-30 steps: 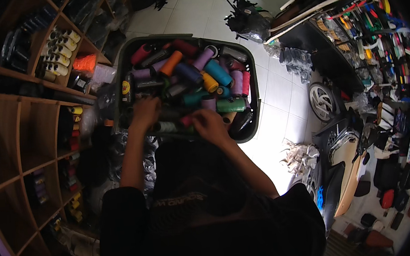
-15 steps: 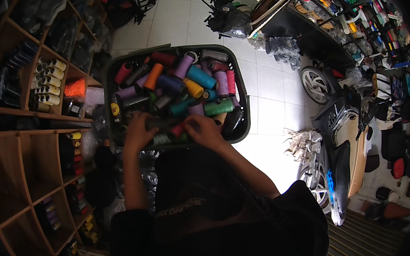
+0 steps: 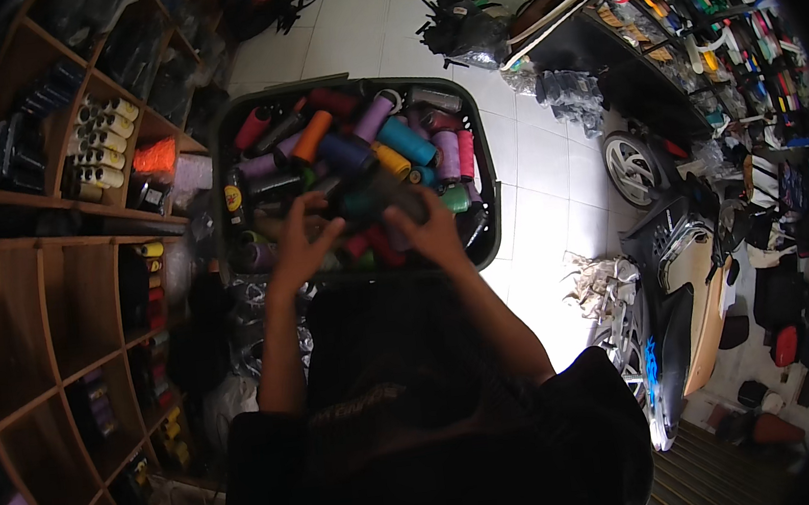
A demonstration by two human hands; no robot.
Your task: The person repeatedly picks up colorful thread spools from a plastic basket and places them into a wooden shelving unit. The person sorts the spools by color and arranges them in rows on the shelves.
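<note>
A dark green plastic basket [image 3: 487,160] in front of me is heaped with thread spools in many colours. My right hand [image 3: 434,235] is over its near right part, fingers closed on a dark thread spool [image 3: 388,193] that is smeared by motion. To the left, my left hand [image 3: 301,249] is over the near part of the pile with thumb and fingers apart, and I see nothing held in it. Red spools [image 3: 379,243] lie between the hands. Farther in are an orange spool [image 3: 312,137], a blue spool [image 3: 408,142] and a purple spool [image 3: 376,115].
Wooden cubbyhole shelves [image 3: 47,320] stand at left, some holding spools and wrapped goods. A motorbike [image 3: 670,294] is on the right. Crowded racks of colourful strips [image 3: 697,34] fill the far right. Plastic-wrapped bundles [image 3: 571,97] lie on the white tiled floor [image 3: 528,210].
Both hands have risen from the near edge toward the basket's middle. The dark spool that was by my left hand is now at my right. My left fingers have spread.
</note>
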